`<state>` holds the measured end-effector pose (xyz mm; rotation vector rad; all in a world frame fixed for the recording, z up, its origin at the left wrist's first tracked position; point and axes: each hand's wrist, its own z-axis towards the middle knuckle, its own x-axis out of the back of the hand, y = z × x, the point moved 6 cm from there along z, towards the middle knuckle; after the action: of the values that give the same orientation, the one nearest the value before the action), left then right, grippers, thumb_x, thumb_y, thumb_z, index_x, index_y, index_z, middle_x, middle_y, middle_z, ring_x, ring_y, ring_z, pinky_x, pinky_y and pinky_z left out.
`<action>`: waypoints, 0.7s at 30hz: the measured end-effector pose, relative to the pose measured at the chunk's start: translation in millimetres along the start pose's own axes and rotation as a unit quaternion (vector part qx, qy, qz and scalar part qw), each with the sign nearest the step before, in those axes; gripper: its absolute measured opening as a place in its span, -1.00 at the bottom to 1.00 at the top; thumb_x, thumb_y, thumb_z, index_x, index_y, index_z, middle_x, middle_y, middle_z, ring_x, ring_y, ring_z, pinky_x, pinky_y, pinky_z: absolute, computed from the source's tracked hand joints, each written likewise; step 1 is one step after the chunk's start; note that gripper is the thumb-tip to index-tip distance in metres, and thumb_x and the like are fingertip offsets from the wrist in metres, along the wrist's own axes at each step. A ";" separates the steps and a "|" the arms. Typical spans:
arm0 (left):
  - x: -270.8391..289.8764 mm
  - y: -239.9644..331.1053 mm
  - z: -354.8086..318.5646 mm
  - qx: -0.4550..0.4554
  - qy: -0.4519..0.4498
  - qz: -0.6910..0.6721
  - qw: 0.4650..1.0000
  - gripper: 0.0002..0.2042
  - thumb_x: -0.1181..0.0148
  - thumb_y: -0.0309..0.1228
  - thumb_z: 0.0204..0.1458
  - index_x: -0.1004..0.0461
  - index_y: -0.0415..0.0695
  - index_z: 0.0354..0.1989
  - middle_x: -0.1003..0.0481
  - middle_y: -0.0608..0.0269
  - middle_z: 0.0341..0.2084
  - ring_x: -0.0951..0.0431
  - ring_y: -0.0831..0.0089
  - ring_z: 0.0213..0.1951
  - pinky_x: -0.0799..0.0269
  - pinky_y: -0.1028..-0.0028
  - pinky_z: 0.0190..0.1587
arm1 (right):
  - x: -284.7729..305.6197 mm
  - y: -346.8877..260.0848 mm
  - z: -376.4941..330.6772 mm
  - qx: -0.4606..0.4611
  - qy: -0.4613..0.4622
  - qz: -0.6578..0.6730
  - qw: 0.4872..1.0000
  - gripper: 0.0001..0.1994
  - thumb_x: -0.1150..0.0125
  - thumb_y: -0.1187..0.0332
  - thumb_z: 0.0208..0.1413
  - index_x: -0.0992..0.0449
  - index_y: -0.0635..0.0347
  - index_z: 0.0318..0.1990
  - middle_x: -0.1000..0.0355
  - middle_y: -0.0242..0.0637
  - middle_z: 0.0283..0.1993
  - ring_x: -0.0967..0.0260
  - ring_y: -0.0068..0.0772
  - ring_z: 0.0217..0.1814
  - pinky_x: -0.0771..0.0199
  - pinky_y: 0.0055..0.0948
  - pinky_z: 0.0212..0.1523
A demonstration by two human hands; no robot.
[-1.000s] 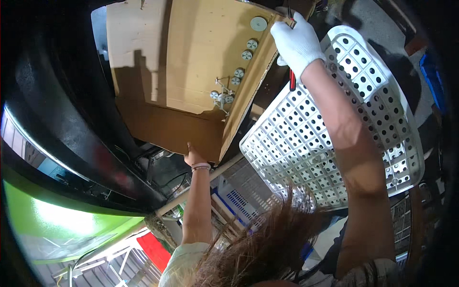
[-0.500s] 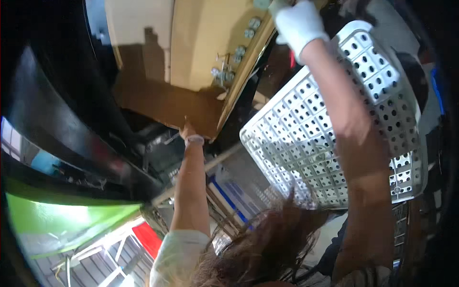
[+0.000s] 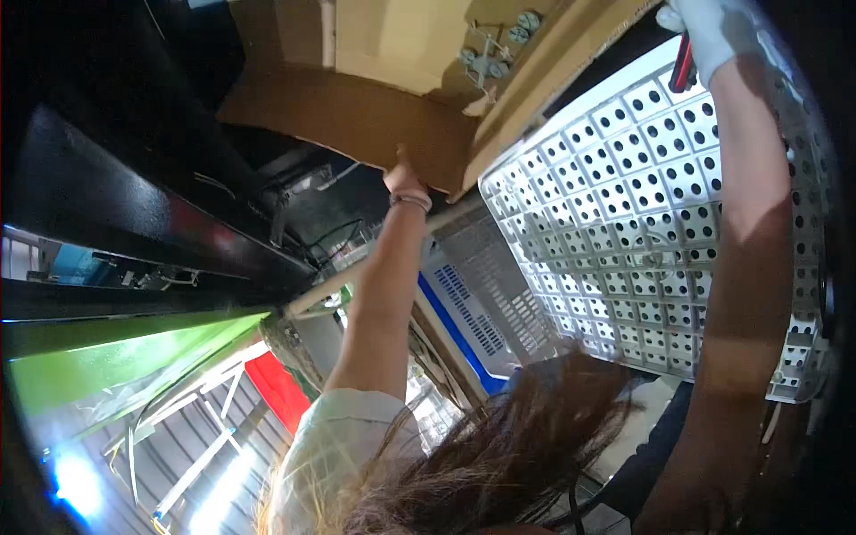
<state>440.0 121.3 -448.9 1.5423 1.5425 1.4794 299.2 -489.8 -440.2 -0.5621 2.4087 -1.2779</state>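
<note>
My left hand (image 3: 406,181), bare with a band at the wrist, grips the near edge of a brown cardboard box (image 3: 357,102). Its thumb lies on top of the cardboard; the other fingers are mostly hidden. Inside the box lie several small grey round parts joined by thin stems (image 3: 486,55), near its right wall. At the upper right, my right hand (image 3: 718,37) wears a white glove and is closed around a tool with red handles (image 3: 683,64), its working end out of sight. That hand is above the far edge of a white perforated plastic crate (image 3: 615,187).
Black machine beams (image 3: 134,205) run along the left. Below the box and between my arms stand a grey slotted crate (image 3: 499,276) and a blue-edged white crate (image 3: 459,312). A green panel (image 3: 143,357) and a red sheet (image 3: 276,388) show at lower left. Hair hangs across the bottom.
The box and white crate have shifted within the view as it turned. My right hand has moved right, away from the small grey parts, and the red-handled tool shows more. My left hand keeps the cardboard edge.
</note>
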 end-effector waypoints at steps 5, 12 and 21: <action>-16.1 20.4 -41.7 -0.080 0.037 0.071 0.994 -0.54 -0.25 -0.27 -0.02 -0.33 -0.26 0.01 -0.42 0.12 -0.11 -0.46 0.21 -0.14 -0.42 0.22 -0.12 | -12.6 19.6 0.9 -0.046 -0.057 0.047 0.996 -0.62 0.06 0.35 0.00 -0.39 0.15 0.01 -0.42 -0.29 -0.45 -0.30 -0.40 -0.71 -0.30 -0.51 -0.77; -39.2 12.3 -53.4 -0.063 0.065 0.080 0.993 -0.62 -0.16 -0.32 0.06 -0.34 -0.26 -0.01 -0.43 0.10 -0.13 -0.46 0.17 -0.14 -0.41 0.18 -0.08 | 13.3 9.1 1.0 0.059 -0.002 -0.026 0.998 -0.62 0.05 0.37 -0.04 -0.39 0.23 -0.01 -0.45 0.00 -0.27 -0.42 -0.09 -0.21 -0.38 -0.28 -0.15; -20.5 -8.7 -17.0 0.040 0.092 0.052 0.994 -0.61 -0.09 -0.34 0.10 -0.29 -0.20 0.08 -0.40 0.14 -0.02 -0.44 0.14 -0.05 -0.40 0.18 -0.04 | 3.0 26.5 22.5 0.009 -0.078 -0.092 0.993 -0.60 -0.03 0.29 -0.04 -0.28 0.28 -0.03 -0.41 0.11 -0.25 -0.39 0.07 -0.19 -0.38 -0.17 -0.14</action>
<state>426.3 98.9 -458.7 1.5905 1.6662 1.6771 302.7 -493.4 -474.7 -0.8629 2.2588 -1.2746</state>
